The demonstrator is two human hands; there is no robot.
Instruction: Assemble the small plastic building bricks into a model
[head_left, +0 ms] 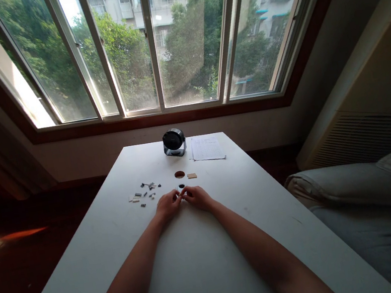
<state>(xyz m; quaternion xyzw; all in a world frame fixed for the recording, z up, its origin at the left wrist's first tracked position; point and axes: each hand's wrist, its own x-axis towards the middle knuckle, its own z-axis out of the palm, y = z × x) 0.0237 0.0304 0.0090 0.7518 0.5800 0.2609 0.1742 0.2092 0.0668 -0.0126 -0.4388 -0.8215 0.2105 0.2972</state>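
My left hand (pixel 168 205) and my right hand (pixel 197 197) meet at the middle of the white table (pixel 256 191), fingertips touching. Between the fingertips sits a small dark and light piece (pixel 181 188), too small to identify. Both hands pinch at it. Just beyond lie a brown round piece (pixel 179 174) and a small tan studded plate (pixel 192 175). Several tiny grey, black and white parts (pixel 144 191) are scattered to the left of my left hand.
A small black desk fan (pixel 174 142) stands at the table's far edge, with a printed sheet of paper (pixel 207 148) beside it. A pale cushioned seat (pixel 371 196) is at the right. Large windows fill the wall behind.
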